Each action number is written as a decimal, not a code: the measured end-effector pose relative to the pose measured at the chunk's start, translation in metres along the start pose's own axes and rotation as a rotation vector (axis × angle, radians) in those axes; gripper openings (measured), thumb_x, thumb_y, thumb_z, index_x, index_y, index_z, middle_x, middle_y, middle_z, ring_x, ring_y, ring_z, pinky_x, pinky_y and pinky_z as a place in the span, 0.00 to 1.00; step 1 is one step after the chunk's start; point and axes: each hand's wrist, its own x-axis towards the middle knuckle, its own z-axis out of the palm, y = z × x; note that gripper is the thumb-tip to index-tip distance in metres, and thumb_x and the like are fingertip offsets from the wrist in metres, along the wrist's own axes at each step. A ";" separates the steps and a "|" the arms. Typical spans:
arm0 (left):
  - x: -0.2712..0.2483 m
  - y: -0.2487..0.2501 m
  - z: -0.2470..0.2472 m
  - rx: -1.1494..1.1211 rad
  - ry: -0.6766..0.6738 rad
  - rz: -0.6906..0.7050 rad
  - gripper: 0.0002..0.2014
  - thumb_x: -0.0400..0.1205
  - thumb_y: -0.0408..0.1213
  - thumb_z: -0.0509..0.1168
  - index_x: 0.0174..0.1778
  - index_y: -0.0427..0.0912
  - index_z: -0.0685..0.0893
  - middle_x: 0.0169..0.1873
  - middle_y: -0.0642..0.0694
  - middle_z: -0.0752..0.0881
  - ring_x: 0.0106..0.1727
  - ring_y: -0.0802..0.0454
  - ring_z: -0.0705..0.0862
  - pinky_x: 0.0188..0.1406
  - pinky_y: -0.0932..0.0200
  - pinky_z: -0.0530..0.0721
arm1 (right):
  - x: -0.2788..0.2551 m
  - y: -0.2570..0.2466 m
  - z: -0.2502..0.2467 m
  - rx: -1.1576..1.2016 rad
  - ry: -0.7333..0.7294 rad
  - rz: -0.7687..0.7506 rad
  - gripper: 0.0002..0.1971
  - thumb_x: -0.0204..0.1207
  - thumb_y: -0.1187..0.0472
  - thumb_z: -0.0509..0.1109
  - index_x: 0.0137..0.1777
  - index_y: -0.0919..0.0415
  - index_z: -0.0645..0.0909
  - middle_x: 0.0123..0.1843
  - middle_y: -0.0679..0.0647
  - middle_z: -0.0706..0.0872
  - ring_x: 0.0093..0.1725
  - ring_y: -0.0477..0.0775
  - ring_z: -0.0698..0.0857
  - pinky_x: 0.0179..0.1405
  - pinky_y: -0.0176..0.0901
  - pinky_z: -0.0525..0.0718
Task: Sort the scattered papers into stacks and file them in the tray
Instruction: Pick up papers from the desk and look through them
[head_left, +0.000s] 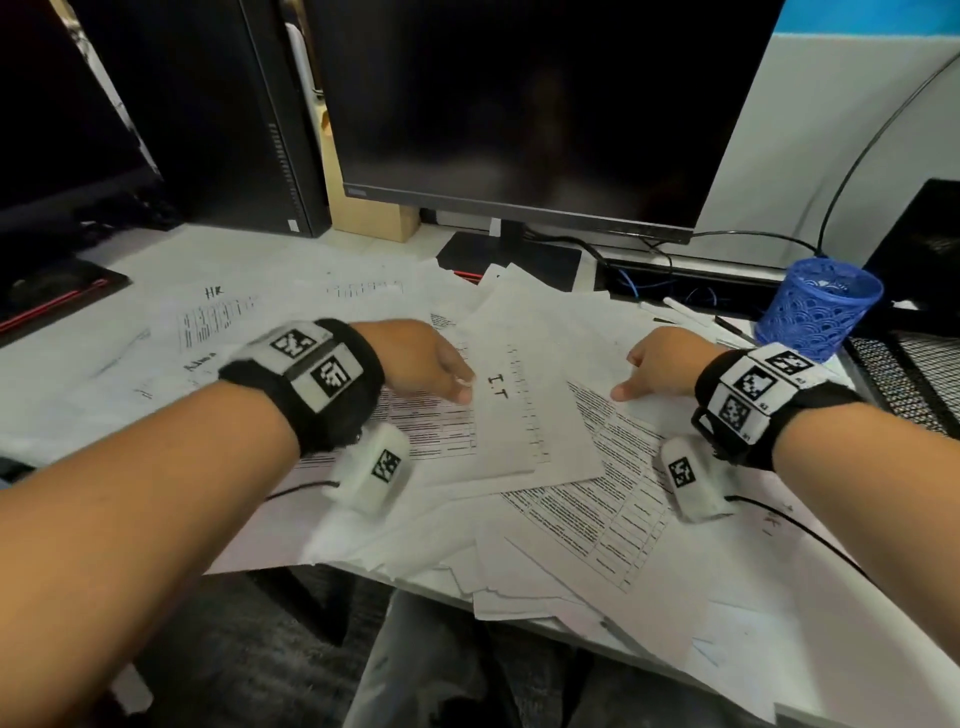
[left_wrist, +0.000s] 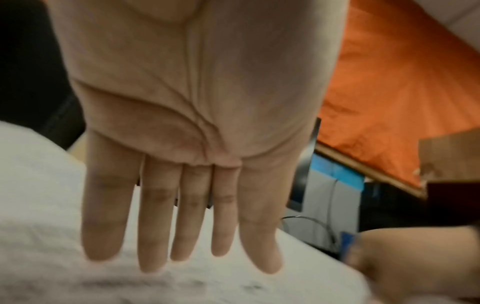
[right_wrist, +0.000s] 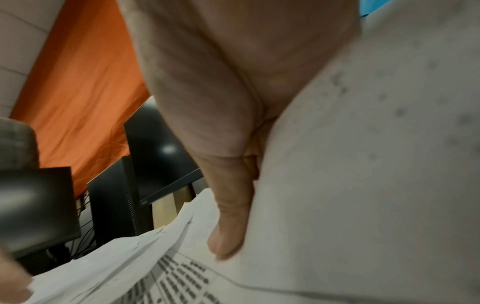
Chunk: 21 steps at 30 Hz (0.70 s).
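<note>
White papers (head_left: 524, 415) still all over the desk (head_left: 156, 249), nothing stacked yet. Left hand (head_left: 421, 364) flat, fingers straight, probably pinning sheets. Right hand (head_left: 660, 369) pinching a sheet, likely to lift. Mesh tray (head_left: 904, 374) waiting far right.

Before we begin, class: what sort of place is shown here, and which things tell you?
Most likely an office desk: a dark monitor, a computer tower beside it, and printed papers scattered over the top.
</note>
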 end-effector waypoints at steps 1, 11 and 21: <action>0.006 -0.010 -0.008 0.091 0.052 -0.032 0.24 0.80 0.53 0.67 0.73 0.54 0.77 0.66 0.53 0.81 0.62 0.53 0.79 0.70 0.56 0.70 | 0.000 0.003 0.002 0.006 -0.020 0.016 0.30 0.76 0.41 0.67 0.72 0.59 0.76 0.69 0.55 0.80 0.70 0.57 0.77 0.71 0.48 0.73; 0.063 -0.079 -0.014 0.104 0.051 -0.184 0.50 0.57 0.56 0.83 0.73 0.50 0.69 0.71 0.47 0.72 0.71 0.45 0.73 0.73 0.43 0.71 | 0.006 0.025 0.018 0.294 -0.137 0.032 0.10 0.78 0.50 0.69 0.37 0.45 0.73 0.38 0.41 0.79 0.44 0.47 0.79 0.50 0.38 0.74; 0.066 -0.060 -0.014 -0.003 0.000 -0.053 0.17 0.71 0.46 0.78 0.55 0.48 0.88 0.46 0.55 0.87 0.47 0.56 0.81 0.47 0.63 0.72 | 0.009 0.032 0.026 0.496 -0.116 0.027 0.09 0.75 0.53 0.73 0.39 0.45 0.75 0.43 0.43 0.82 0.50 0.52 0.81 0.58 0.44 0.75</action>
